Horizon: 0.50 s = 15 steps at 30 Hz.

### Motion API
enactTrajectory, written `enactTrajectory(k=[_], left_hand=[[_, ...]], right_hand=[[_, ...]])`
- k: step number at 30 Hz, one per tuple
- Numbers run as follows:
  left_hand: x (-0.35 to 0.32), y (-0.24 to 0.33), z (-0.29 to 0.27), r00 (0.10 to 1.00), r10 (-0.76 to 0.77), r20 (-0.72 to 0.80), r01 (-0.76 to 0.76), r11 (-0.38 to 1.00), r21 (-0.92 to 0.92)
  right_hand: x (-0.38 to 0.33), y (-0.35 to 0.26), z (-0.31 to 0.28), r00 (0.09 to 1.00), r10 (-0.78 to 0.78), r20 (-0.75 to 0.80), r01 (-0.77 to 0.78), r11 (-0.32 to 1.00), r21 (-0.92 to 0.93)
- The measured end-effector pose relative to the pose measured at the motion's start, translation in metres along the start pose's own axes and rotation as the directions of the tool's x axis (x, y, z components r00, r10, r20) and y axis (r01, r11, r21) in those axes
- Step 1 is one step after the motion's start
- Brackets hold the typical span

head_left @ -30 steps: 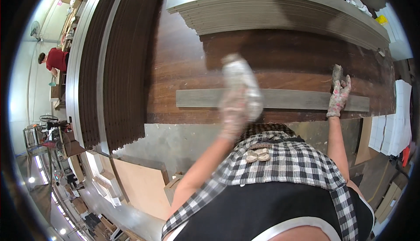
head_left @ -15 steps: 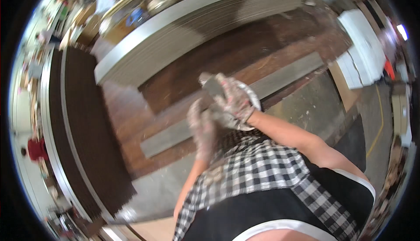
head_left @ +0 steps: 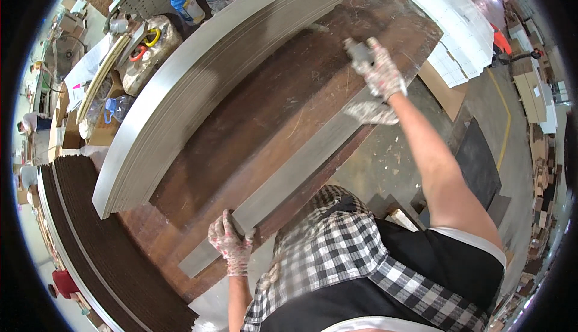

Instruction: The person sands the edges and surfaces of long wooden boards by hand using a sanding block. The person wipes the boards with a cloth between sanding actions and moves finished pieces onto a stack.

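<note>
A long, flat grey strip (head_left: 301,157) lies slantwise on the brown worktop (head_left: 271,118). My left hand (head_left: 232,246), in a speckled white glove, grips it near its lower left end, thumb and fingers at its two edges. Toward the far right, my right hand (head_left: 384,74), in a matching glove, is closed on a small grey block (head_left: 361,54). It is held above the worktop, its underside hidden. A pale, stained cloth (head_left: 372,113) sits below my right wrist at the strip's upper end; whether the hand also holds it is unclear.
Curved by the lens, a stack of grey panels (head_left: 198,85) runs along the worktop's far side. Dark ribbed panels (head_left: 108,242) stand at left. Beyond are bottles (head_left: 183,2) and scissors (head_left: 153,37). White sheets (head_left: 454,25) are stacked at right; another person in red (head_left: 65,284) is far left.
My hands were together near my body and have moved apart. The right went far right with the grey block; the left came down onto the strip. My view has also turned.
</note>
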<state>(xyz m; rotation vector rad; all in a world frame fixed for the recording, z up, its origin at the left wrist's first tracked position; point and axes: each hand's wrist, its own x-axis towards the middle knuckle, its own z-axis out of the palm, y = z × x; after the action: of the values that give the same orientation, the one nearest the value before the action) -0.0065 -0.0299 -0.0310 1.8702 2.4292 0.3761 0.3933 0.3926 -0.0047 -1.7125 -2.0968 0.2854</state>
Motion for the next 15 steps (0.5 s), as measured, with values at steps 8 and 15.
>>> enactTrajectory(k=[8, 15], left_hand=[[0.0, -0.023, -0.019, 0.992, 0.098, -0.077, -0.101, 0.994, -0.035], [-0.004, -0.006, -0.05, 0.96, 0.237, -0.15, -0.223, 0.969, 0.103]], right_hand=[[0.046, 0.058, -0.021, 0.88, 0.122, -0.458, 0.073, 0.92, 0.385], [0.041, 0.015, -0.071, 0.854, 0.166, -0.493, 0.232, 0.726, 0.647]])
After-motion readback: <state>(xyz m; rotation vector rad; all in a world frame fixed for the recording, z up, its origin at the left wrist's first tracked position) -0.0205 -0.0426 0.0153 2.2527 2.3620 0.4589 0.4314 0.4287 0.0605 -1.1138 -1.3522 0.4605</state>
